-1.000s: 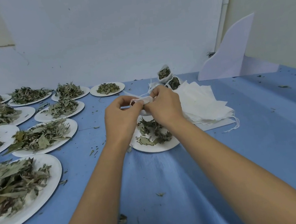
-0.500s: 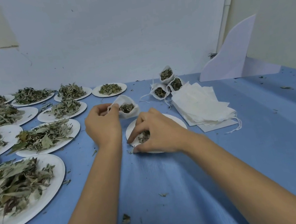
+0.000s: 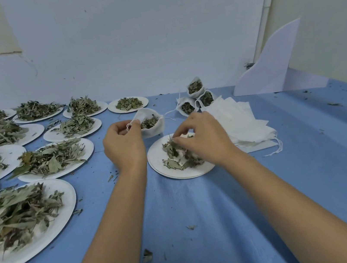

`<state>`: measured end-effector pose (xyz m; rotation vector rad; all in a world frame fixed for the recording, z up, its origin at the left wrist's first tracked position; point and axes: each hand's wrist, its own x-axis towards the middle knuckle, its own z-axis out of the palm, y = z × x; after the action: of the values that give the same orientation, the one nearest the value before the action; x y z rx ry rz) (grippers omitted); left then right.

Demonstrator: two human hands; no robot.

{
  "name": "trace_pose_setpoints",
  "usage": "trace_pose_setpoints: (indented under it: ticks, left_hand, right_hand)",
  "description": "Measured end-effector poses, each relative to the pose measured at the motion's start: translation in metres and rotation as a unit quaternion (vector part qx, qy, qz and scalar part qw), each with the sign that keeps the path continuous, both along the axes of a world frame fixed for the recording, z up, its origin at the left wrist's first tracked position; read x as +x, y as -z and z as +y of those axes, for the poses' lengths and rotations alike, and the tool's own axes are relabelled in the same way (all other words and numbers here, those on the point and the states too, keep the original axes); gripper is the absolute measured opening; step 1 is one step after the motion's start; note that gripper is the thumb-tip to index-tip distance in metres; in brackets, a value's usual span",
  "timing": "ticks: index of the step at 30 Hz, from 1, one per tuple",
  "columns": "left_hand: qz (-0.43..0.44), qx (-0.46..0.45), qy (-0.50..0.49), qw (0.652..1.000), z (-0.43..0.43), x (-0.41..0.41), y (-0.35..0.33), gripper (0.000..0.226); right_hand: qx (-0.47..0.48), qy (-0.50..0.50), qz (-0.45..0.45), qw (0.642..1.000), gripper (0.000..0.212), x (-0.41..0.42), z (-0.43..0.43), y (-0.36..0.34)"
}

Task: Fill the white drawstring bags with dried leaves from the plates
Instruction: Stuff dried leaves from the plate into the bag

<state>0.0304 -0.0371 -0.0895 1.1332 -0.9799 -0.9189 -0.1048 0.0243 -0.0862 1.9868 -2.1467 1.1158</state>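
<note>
Blue tablecloth (image 3: 204, 217): flecked with leaf crumbs (image 3: 147, 255).
Right hand (image 3: 203, 140): fingertips pinch a tuft of dried leaves (image 3: 172, 154) on the white plate (image 3: 156, 156), probably the next load.
Left hand (image 3: 123, 145): pinches the rim of the open drawstring bag (image 3: 156, 130), mouth up, just beside the plate, which keeps the carry short.
Empty bags (image 3: 239, 121): stacked near the right hand.
Filled bags (image 3: 194, 98): parked beyond, out of the way.
Writing: none legible.

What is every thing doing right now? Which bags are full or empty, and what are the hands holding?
held bag: mouth open, partly filled.
left hand: pinches the held bag's rim.
right hand: pinches leaves on the near plate.
near plate: few leaves left.
three back bags: filled, mouths open, standing.
bag stack: empty, flat.
left plates: heaped with leaves.
</note>
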Motion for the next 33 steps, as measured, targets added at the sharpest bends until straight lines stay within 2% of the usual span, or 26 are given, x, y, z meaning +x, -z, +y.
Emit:
trace_pose_setpoints:
  ticks: [3,6,7,9,11,13,17,20,25,28,31,33]
  left_hand:
    - [-0.001,-0.01,-0.015,1.0,0.002,0.0,-0.001,0.007]
    - [-0.03,-0.022,-0.018,0.999,0.004,-0.001,-0.001,0.005]
    - [-0.041,-0.027,-0.016,0.999,0.004,-0.002,0.0,0.004]
    - [-0.054,-0.032,-0.012,0.998,0.004,-0.003,0.002,0.004]
    - [-0.057,-0.031,-0.009,0.998,0.004,-0.003,0.003,0.004]
    - [-0.053,-0.029,-0.006,0.998,0.004,-0.004,0.003,0.003]
    - [-0.049,-0.021,-0.001,0.999,0.003,-0.003,0.003,0.012]
    - [-0.051,-0.02,0.007,0.998,0.003,-0.005,0.004,0.02]
    - [-0.059,-0.023,0.01,0.998,0.004,-0.006,0.005,0.019]
    - [-0.058,-0.02,0.011,0.998,0.004,-0.005,0.005,0.02]
    - [-0.055,-0.018,0.013,0.998,0.003,-0.005,0.005,0.02]
    - [-0.055,-0.017,0.015,0.998,0.004,-0.005,0.005,0.02]
  right_hand:
    - [0.042,-0.011,0.015,0.999,0.016,-0.018,0.001,0.005]
    - [0.075,-0.079,-0.078,0.991,0.053,-0.021,0.004,0.012]
    - [0.103,-0.097,-0.08,0.987,0.065,-0.02,0.004,0.015]
    - [0.164,-0.119,-0.011,0.979,0.077,-0.016,0.003,0.023]
    - [0.198,-0.132,0.048,0.97,0.074,-0.012,0.0,0.029]
    - [0.204,-0.141,0.045,0.968,0.064,-0.01,-0.003,0.03]
    - [0.15,-0.125,0.043,0.98,0.04,-0.01,-0.005,0.029]
    - [0.111,-0.099,0.056,0.987,0.032,-0.008,-0.005,0.029]
    - [0.117,-0.092,0.057,0.987,0.053,-0.007,-0.003,0.026]
    - [0.114,-0.014,0.105,0.988,0.064,-0.007,0.0,0.022]
    - [0.116,0.049,0.12,0.985,0.065,-0.001,-0.002,0.021]
    - [0.129,0.035,0.104,0.986,0.062,0.008,-0.005,0.025]
